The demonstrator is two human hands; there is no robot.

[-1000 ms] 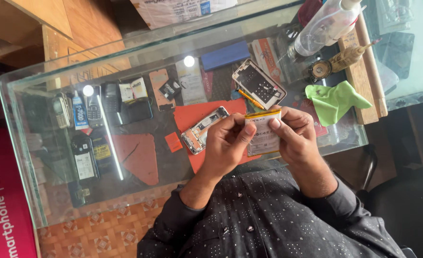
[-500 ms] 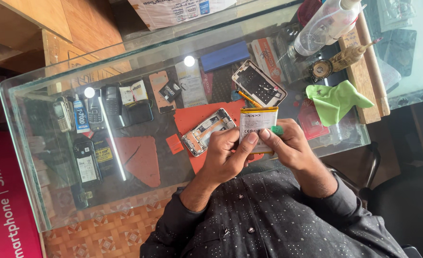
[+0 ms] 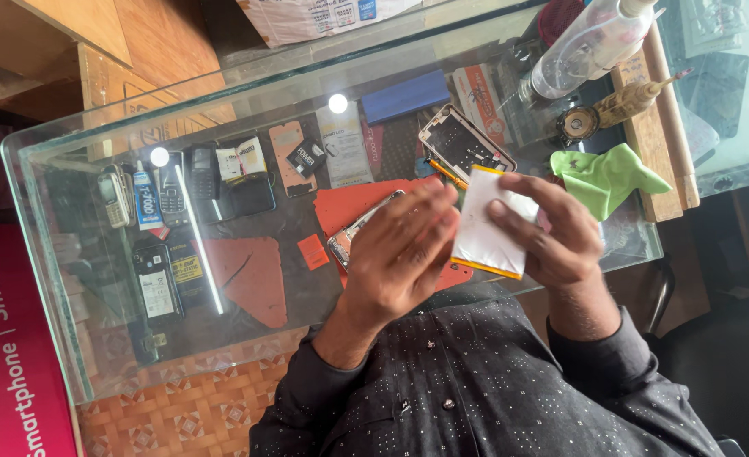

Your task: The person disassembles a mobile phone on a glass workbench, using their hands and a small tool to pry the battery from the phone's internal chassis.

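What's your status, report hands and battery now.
Left hand open, fingers at flat white battery. Right hand grips it above glass counter. Nothing in the way.

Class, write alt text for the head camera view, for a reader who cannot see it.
A person's right hand holds a flat white battery with yellow edges above a glass counter, while the left hand hovers open beside it. On the glass lie an opened phone frame, a green cloth and a clear bottle.
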